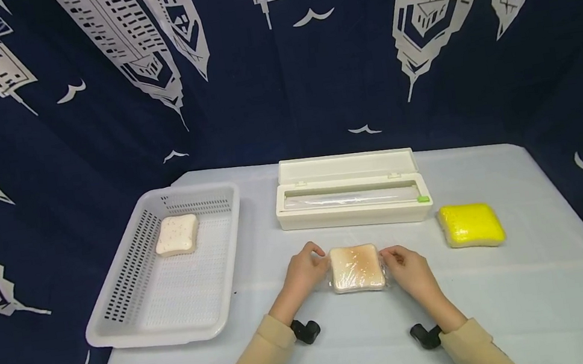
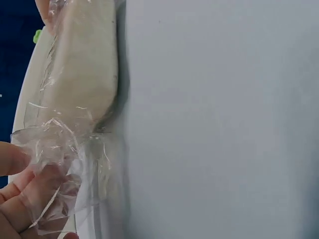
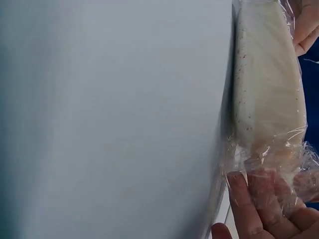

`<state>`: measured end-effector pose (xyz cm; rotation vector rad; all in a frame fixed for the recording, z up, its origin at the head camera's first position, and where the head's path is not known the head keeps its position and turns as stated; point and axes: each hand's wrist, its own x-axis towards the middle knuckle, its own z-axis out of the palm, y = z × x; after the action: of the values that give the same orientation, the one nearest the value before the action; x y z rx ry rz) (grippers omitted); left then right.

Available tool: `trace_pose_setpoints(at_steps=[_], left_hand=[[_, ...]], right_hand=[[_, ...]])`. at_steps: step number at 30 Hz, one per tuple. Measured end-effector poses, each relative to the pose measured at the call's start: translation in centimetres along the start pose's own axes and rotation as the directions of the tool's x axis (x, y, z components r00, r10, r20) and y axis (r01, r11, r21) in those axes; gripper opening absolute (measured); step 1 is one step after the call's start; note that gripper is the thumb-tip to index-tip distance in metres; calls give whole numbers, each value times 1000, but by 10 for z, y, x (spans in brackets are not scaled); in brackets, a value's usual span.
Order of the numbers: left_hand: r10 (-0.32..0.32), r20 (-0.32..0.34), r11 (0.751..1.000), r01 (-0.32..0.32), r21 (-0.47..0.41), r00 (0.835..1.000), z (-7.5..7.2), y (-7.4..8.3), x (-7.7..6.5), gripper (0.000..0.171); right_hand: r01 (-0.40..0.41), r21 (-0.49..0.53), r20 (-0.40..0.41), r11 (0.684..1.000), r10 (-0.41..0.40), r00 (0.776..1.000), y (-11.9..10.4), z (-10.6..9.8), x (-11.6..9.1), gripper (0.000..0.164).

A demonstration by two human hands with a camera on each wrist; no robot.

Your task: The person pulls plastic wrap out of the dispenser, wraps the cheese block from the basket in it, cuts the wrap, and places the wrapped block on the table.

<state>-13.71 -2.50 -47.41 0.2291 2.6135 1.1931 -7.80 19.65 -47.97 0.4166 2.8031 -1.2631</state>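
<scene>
Two hands work at one slice of toast on the pale tablecloth [image 1: 530, 298]. Well off to the left of the left hand stands a white perforated basket [image 1: 123, 324], and a pale slice of bread [image 1: 176, 234] lies in its far end. The left hand [image 1: 303, 274] is at the left edge of the toast [image 1: 356, 267], its fingers [image 2: 30, 194] curled into a bunch of clear plastic wrap [image 2: 55, 149], which it pinches against that edge. The toast, browned on top, lies flat between the two hands, touching both, and the wrap covers it. Beyond the hands, on the far side of the toast, sits a long white wrap dispenser [image 1: 350, 199] with its lid up. The right hand [image 1: 408, 268] is at the right edge of the toast, its fingertips [image 3: 259, 199] bent and gripping the crumpled wrap there. Further right of the right hand, and a little beyond it, a yellow sponge-like block [image 1: 470, 225] lies on the cloth, apart from everything else.
</scene>
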Motion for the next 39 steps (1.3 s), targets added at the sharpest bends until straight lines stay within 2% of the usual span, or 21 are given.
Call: trace_pose_setpoints(at_steps=[4,7,12,14,16,19,24,27,31,32,34,35,37,39], left_hand=[[26,18,999,-27,42,1000,-1,-3,-2,27],[39,65,997,-43,66,997,-5,-7,-6,40],[90,205,986,-116,118,975,-13,-15,-11,82],[112,225,981,-144,132,968,-14,-17,-12,91],[132,219,974,-168,153,967,-13,-19,-11,92],[144,196,965,-182,191,970,-9,-21,-9,83],[191,132,948,-218,233,973,-5,-23,-5,65],[267,91,920,-282,273,959,-5,-25,-3,56],[355,60,872,-353,339,933,-6,-29,-1,53],[351,54,871,-347,348,935,-6,-29,-1,53],[306,35,887,-298,353,951,-8,-28,-3,56],[260,25,902,-252,350,965,-10,-26,-5,58],[128,-1,937,-121,327,992,-15,-22,-9,59],[-9,-10,961,11,277,1000,-22,-18,-13,55]], right_hand=[[15,-41,34,999,-14,999,1,-4,-2,44],[35,-57,120,998,-28,992,3,-12,-2,57],[110,-68,314,992,-83,946,11,-27,-1,90],[150,-70,346,986,-117,931,15,-30,0,98],[186,-75,353,980,-148,924,19,-31,0,100],[247,-111,323,963,-199,925,22,-27,0,94],[327,-190,195,926,-291,937,23,-21,1,62],[332,-215,127,918,-311,942,20,-21,3,42],[318,-238,75,918,-309,948,18,-22,4,29],[318,-244,61,916,-313,948,18,-22,4,26],[312,-255,35,915,-314,949,17,-22,4,24],[300,-262,25,917,-304,952,17,-22,4,23],[251,-270,20,930,-255,967,17,-24,3,21],[150,-234,45,960,-144,989,16,-28,0,21]])
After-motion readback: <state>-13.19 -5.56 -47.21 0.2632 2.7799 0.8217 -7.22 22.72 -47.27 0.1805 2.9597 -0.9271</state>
